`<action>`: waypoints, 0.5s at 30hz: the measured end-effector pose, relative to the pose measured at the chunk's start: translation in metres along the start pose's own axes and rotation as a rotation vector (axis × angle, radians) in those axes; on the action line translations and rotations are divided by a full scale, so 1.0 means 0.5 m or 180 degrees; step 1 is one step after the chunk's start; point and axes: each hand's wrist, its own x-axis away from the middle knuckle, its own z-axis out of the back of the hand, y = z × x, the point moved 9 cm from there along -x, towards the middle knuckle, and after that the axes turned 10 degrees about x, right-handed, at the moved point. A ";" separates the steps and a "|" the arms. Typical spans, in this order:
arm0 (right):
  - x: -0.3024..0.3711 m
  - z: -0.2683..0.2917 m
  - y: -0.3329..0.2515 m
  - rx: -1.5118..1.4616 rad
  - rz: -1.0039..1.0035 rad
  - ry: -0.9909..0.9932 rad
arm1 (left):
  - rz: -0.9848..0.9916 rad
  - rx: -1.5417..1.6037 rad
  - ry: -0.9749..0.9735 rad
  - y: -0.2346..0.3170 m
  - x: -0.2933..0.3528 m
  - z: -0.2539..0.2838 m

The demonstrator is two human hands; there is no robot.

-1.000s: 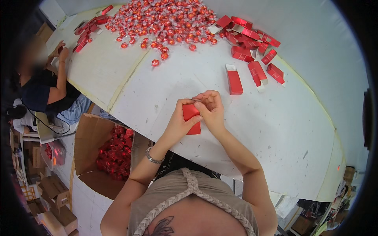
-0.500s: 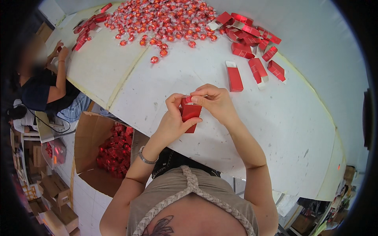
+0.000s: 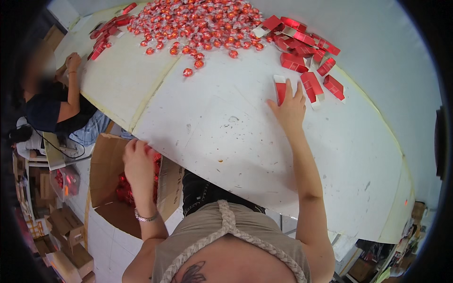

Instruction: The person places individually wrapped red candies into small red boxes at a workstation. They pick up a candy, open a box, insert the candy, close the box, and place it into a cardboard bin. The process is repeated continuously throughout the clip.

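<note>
Over on the far left a second person (image 3: 49, 101) sits at the table's end, one hand (image 3: 72, 61) up on its edge beside a row of flat red cartons (image 3: 106, 35). Next, the cardboard box (image 3: 106, 179) on the floor, red packs showing inside, and the left hand (image 3: 138, 162) hangs right over its opening, fingers curled; a sliver of red peeks past them, though whether it grips anything I cannot tell. Across the white table (image 3: 222, 137) a big heap of red wrapped sweets (image 3: 198, 21) fills the far side. Further right, the right hand (image 3: 290, 106) is stretched out flat, fingers spread, fingertips touching a folded red carton (image 3: 280, 89). More red cartons (image 3: 309, 52) lie piled just beyond it. The hands are well apart.
</note>
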 end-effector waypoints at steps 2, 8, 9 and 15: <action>-0.003 -0.077 0.045 0.0014 -0.0418 -0.0648 | -0.0465 -0.1322 0.0198 -0.008 0.000 0.006; 0.085 -0.044 -0.470 -0.3130 0.1401 -0.1894 | 0.1037 0.5577 -0.0466 0.010 -0.032 -0.220; 0.052 -0.114 -0.475 -0.3068 0.1600 -0.1535 | 0.0994 0.5909 -0.0050 -0.006 -0.059 -0.225; -0.145 -0.282 -0.434 -0.0585 0.1198 -0.0312 | 0.0756 0.4774 -0.0390 -0.008 -0.080 -0.191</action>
